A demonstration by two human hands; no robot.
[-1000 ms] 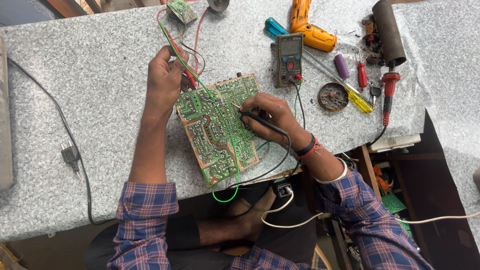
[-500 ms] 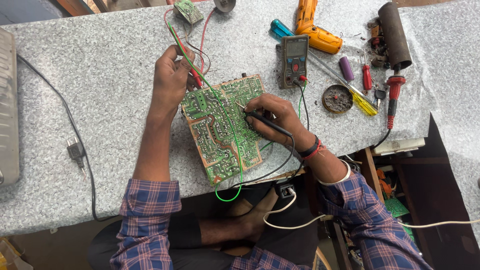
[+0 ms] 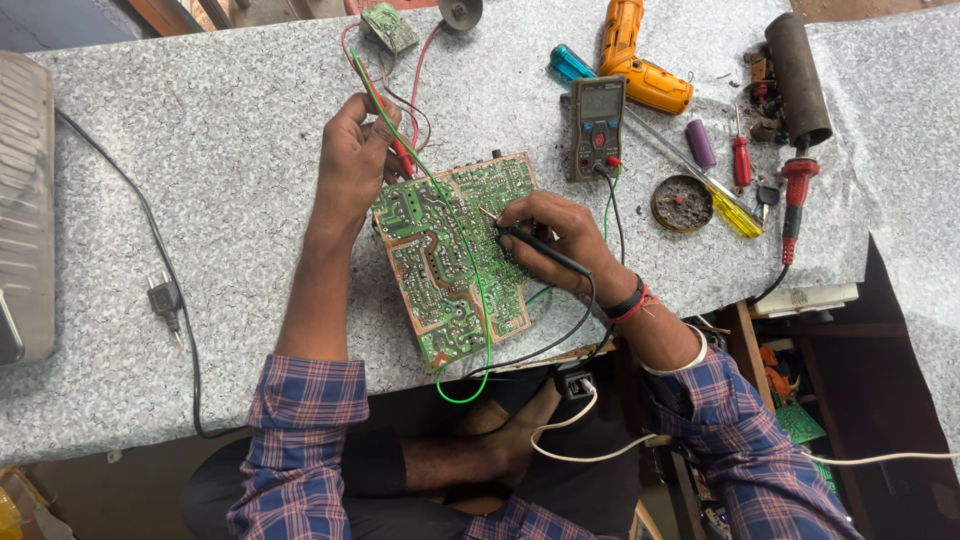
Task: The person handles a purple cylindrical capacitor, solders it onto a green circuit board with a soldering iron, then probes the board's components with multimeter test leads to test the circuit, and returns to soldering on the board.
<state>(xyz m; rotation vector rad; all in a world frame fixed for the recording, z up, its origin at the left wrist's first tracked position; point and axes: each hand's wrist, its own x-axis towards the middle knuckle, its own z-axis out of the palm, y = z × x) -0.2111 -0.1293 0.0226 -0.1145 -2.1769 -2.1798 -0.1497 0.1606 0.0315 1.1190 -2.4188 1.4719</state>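
An electronics repair workshop. A grey speckled bench (image 3: 200, 150) carries a bare green circuit board (image 3: 450, 255), a digital multimeter (image 3: 598, 125), an orange power drill (image 3: 635, 55), screwdrivers (image 3: 738, 160), a round solder tin (image 3: 682, 203) and loose wires (image 3: 400, 90).

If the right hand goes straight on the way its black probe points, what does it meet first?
The right hand aims its black probe up and to the left. The tip seems already to be on the green circuit board, so it meets that first; beyond it is the left hand.

Bright, even daylight, soft shadows, sharp focus, slight edge distortion.
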